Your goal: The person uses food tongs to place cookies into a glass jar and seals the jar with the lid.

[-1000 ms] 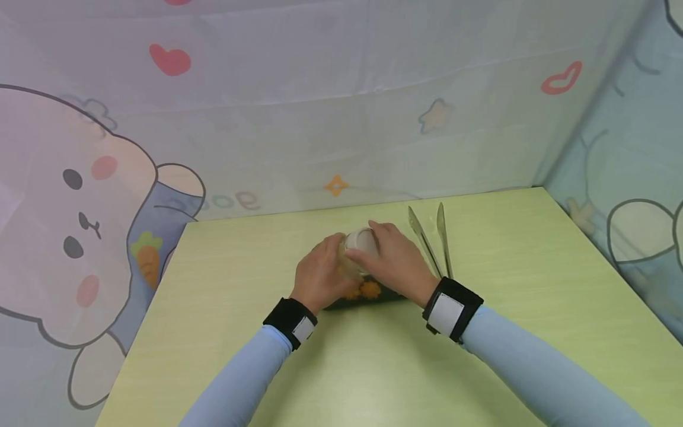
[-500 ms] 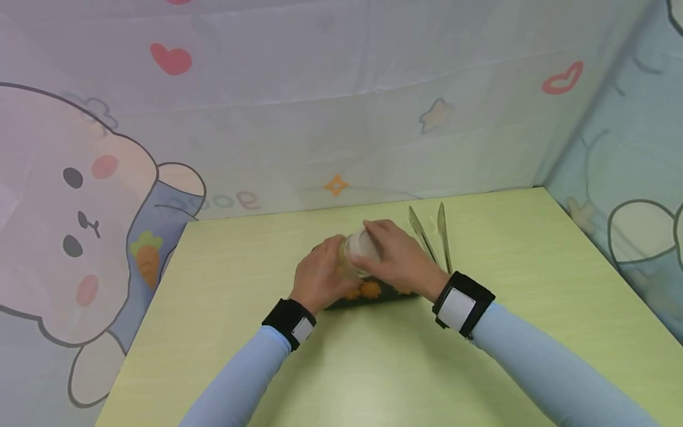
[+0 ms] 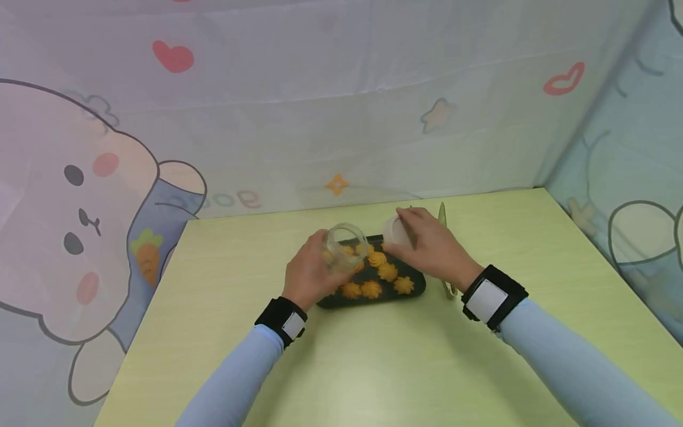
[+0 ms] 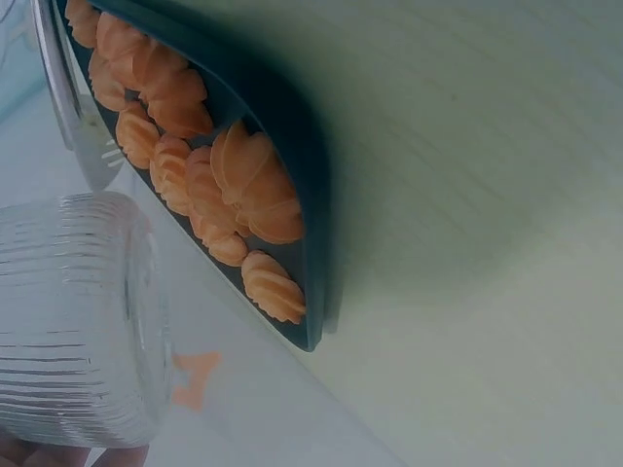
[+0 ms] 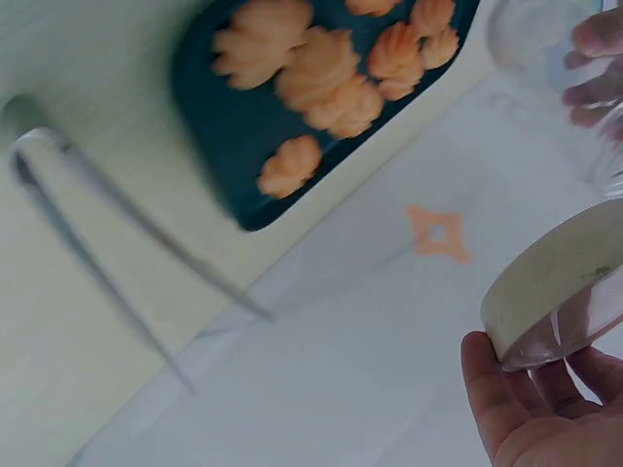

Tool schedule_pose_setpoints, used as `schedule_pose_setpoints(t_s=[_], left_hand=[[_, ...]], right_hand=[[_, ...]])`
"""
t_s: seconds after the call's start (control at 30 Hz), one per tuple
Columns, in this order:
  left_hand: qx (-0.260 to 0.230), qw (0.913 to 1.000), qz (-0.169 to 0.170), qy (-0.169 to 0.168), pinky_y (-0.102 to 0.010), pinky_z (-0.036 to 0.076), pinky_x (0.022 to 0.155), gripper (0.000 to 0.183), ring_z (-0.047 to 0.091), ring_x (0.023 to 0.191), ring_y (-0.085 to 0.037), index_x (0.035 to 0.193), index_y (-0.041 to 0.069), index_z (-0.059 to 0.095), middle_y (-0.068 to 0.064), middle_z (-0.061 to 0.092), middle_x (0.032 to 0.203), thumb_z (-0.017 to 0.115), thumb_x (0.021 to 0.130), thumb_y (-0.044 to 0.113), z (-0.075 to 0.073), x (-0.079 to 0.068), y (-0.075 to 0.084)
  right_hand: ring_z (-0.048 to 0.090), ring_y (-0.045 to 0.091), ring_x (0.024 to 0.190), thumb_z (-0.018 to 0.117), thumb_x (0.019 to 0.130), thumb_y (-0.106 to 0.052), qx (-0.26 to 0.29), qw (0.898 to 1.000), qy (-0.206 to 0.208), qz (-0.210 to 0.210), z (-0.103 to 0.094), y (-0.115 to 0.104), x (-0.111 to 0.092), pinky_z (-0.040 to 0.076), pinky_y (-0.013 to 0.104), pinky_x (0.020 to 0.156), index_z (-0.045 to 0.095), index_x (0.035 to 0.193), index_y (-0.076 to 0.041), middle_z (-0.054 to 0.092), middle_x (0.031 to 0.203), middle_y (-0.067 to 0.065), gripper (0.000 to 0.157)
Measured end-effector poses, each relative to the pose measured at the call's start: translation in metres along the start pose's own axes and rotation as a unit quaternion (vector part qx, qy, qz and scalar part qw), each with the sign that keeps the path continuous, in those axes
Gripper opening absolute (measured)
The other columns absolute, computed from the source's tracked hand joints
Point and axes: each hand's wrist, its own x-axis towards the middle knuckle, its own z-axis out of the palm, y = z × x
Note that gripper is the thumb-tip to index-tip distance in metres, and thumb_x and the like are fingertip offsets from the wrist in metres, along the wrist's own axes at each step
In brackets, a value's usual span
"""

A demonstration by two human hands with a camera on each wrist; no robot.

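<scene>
My left hand point(image 3: 312, 271) grips a clear glass jar point(image 3: 347, 244) above the left part of a dark tray point(image 3: 386, 298). In the left wrist view the jar point(image 4: 78, 321) shows ribbed walls and nothing visible inside. To the right, my right hand point(image 3: 434, 244) holds a white round lid point(image 3: 397, 232), apart from the jar. The right wrist view shows the lid point(image 5: 555, 282) tilted, with the thumb and fingers point(image 5: 487, 379) around its edge. Several golden piped cookies point(image 3: 388, 271) lie on the tray; the left hand and jar hide some of them.
Metal tongs point(image 3: 444, 216) lie on the table just right of the tray, partly behind my right hand; their two arms are spread in the right wrist view. The pale yellow table point(image 3: 240, 267) meets a printed cloth point(image 3: 277, 118) at its back edge.
The white lid has come off the jar. My right hand has moved right with it, while the left hand has shifted slightly left with the jar, uncovering more of the tray.
</scene>
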Motion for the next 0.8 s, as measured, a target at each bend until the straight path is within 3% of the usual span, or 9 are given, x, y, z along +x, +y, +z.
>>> schedule_pose_setpoints(t_s=[0.2,0.37,0.8], left_hand=[[-0.043,0.9975,-0.049,0.026,-0.052,0.056,0.087,0.084,0.066,0.113,-0.031,0.143,0.011,0.047,-0.01,0.064,0.13,0.089,0.076,0.039,-0.01,0.002,-0.012],[-0.067,0.9929,-0.08,0.057,-0.054,0.055,0.09,0.087,0.065,0.114,-0.036,0.145,0.007,0.043,-0.014,0.061,0.133,0.087,0.077,0.04,-0.021,0.003,-0.027],[-0.124,0.9719,-0.18,0.087,-0.056,0.047,0.106,0.099,0.057,0.127,-0.04,0.152,0.007,0.035,-0.019,0.057,0.142,0.089,0.075,0.04,-0.025,-0.003,-0.074]], right_hand=[[0.043,0.051,0.136,0.061,0.1,-0.045,-0.026,0.998,0.007,0.064,-0.016,0.04,-0.01,0.042,0.065,0.106,0.03,0.157,0.005,0.035,0.155,0.032,0.082],[0.043,0.054,0.134,0.06,0.1,-0.043,-0.043,0.993,0.024,0.111,-0.022,0.074,-0.018,0.043,0.067,0.103,0.03,0.154,0.01,0.035,0.152,0.038,0.082],[0.048,0.062,0.117,0.06,0.098,-0.04,-0.111,0.979,0.037,0.166,-0.023,0.144,-0.044,0.047,0.07,0.092,0.038,0.141,0.023,0.043,0.134,0.05,0.078]])
